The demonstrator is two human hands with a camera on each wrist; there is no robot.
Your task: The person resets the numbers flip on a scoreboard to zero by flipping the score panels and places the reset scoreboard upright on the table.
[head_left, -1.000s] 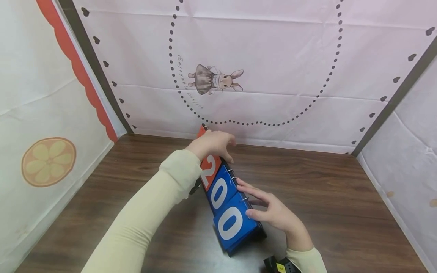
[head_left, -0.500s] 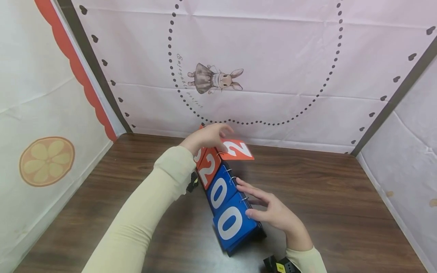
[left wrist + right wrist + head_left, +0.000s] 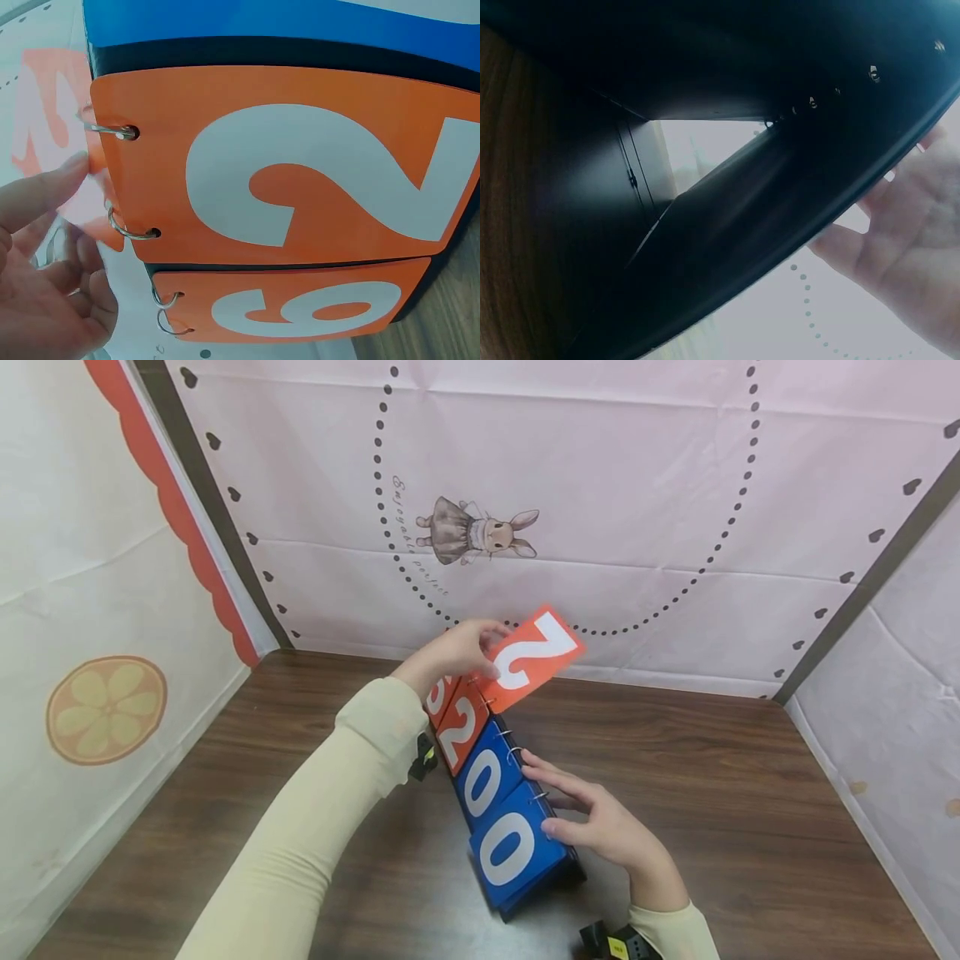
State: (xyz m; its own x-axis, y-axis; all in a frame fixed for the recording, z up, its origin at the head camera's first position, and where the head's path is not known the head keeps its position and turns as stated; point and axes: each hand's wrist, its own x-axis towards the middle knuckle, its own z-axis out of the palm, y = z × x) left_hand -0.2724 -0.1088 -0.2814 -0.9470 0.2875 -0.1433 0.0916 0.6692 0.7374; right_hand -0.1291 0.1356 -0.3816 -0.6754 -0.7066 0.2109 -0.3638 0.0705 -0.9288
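A flip scoreboard [image 3: 480, 777] stands on the table with its ringed top edge running diagonally. Its blue cards both read 0. A further orange card with a 2 [image 3: 463, 720] lies on its near face, beside an orange card [image 3: 307, 304], partly covered by my hand in the head view. My left hand [image 3: 453, 653] pinches a raised orange number card [image 3: 534, 656] near its ringed edge, thumb against its printed side. My right hand [image 3: 600, 827] rests its rather straight fingers and thumb along the scoreboard's top edge; the right wrist view shows the dark underside [image 3: 727, 217] beside this hand.
The brown wooden table [image 3: 712, 793] is bordered by a pale printed cloth wall [image 3: 600, 485] at the back and others at both sides. A black band with a yellow label [image 3: 617, 946] sits by the right wrist.
From behind the left hand, an orange card with a 2 has come over to the far side of the top edge, and it now tilts up higher. The right hand has stayed put.
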